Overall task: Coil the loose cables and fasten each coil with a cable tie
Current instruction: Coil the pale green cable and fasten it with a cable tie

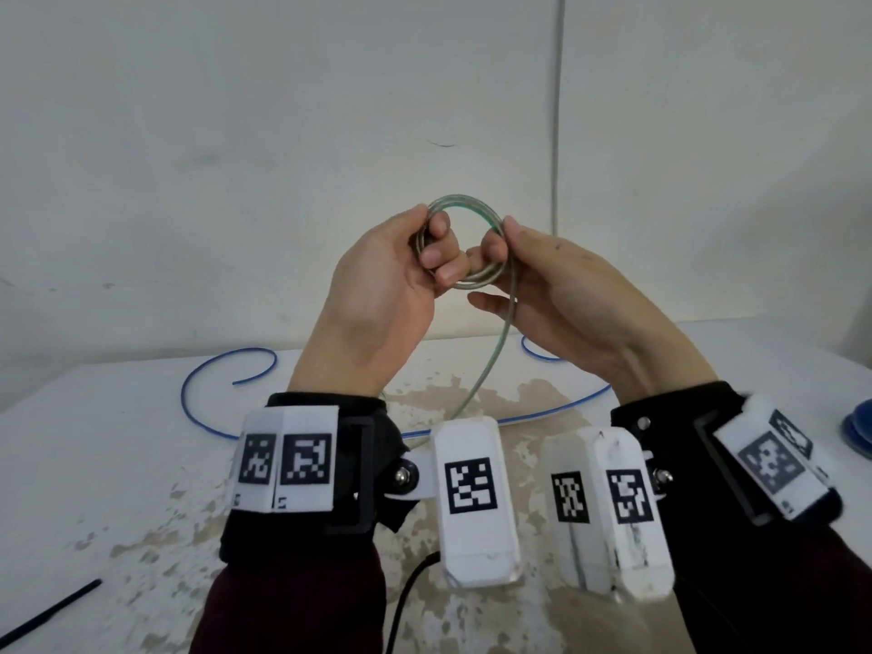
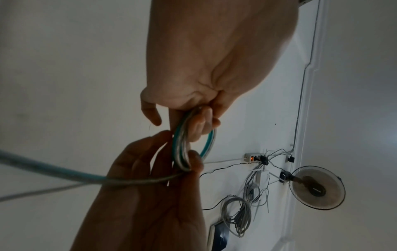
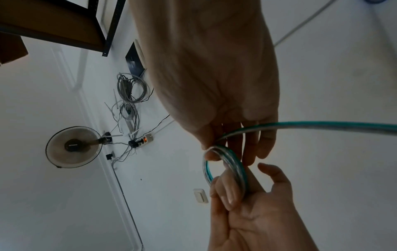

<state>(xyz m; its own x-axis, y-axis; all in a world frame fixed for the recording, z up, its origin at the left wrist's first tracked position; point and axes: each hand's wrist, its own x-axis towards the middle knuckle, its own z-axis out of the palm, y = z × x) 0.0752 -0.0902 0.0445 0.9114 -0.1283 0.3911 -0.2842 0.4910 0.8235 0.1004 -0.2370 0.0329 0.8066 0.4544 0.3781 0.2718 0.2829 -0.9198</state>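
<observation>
The clear cable coil (image 1: 465, 243) is held up in the air above the counter (image 1: 94, 441), between the two hands and facing the head camera as an upright ring. The left hand (image 1: 377, 295) grips the ring's left side, fingers curled through the opening and thumb over the top. The right hand (image 1: 561, 295) pinches the right side between thumb and forefinger, its other fingers loosely spread below.

The relation that matters is the loose tail (image 1: 490, 361): it leaves the coil at the right hand's grip and hangs down and slightly leftward, between the wrists, toward the counter. The right hand is therefore the nearer one to feed the next loop, while the left hand acts as the anchor, judging by the grips. The tail's long axis runs nearly vertical in the head view, roughly in the plane of the ring.

The cable is translucent with a teal stripe, wound in several tight turns (image 2: 182, 149) that lie neatly together (image 3: 232, 163). A blue cable (image 1: 207, 365) lies uncoiled on the counter behind the wrists, and a black cable tie (image 1: 52, 611) rests at the near left edge, well apart from both hands.
</observation>
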